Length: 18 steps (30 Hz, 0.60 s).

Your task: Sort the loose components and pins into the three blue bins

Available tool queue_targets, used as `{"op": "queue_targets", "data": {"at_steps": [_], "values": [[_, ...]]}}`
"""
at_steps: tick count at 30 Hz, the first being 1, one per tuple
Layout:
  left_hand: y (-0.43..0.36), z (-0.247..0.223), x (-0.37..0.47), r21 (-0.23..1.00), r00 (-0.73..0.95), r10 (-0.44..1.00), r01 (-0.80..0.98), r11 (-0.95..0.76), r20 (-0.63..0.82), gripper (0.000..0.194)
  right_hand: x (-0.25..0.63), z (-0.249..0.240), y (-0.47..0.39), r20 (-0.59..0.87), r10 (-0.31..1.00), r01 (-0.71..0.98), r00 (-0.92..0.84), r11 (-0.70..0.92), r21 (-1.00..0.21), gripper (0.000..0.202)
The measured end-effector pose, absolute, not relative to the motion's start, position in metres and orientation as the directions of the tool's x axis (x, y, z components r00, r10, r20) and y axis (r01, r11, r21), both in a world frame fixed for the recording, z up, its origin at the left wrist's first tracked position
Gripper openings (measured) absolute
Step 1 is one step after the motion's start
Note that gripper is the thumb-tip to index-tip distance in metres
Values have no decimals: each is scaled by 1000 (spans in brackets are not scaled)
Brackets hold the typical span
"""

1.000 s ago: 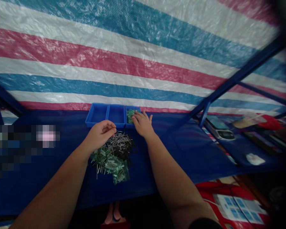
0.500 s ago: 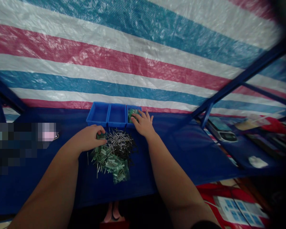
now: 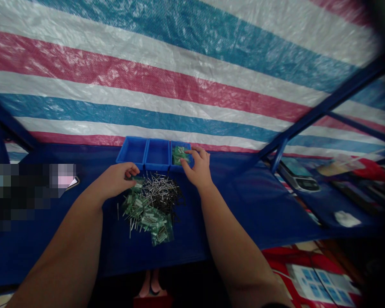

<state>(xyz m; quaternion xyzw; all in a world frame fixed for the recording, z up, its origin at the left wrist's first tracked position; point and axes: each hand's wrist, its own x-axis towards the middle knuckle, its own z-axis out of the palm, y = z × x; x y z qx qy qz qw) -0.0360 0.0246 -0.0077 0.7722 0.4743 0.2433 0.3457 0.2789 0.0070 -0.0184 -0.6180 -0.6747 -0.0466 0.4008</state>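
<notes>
- Left hand (image 3: 118,180), fingers curled, beside the heaped green packets (image 3: 151,217); whether it's pinching one, can't tell
- Right hand (image 3: 199,169), thumb and fingers spread, over the right-hand bin (image 3: 176,168), seemingly angled to get at the bagged pieces (image 3: 179,154) inside
- Loose metal pins (image 3: 162,187) between them, just below the bins, apparently heaped centrally for short reaches

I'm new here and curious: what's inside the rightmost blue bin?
The rightmost blue bin shows greenish packets inside. The right hand covers part of its right side; anything beneath there, or under the uppermost packets, cannot be seen.
</notes>
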Motion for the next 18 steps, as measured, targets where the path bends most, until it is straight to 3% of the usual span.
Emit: {"op": "queue_targets", "data": {"at_steps": [5,10,14,18], "values": [[20,7,-27,945,363,929,272,-181,73,18,273,-3,-9,667,737,731,-113,516,-446,32],[9,12,3,979,198,959,-71,-190,201,21,239,0,-21,633,675,508,-379,723,-467,62],[3,9,22,983,224,966,-160,-91,126,24,222,-6,-21,629,660,458,-411,746,-483,35],[1,6,26,982,280,957,-189,-25,78,21,229,-8,-18,623,709,467,-331,697,-544,23]]}}
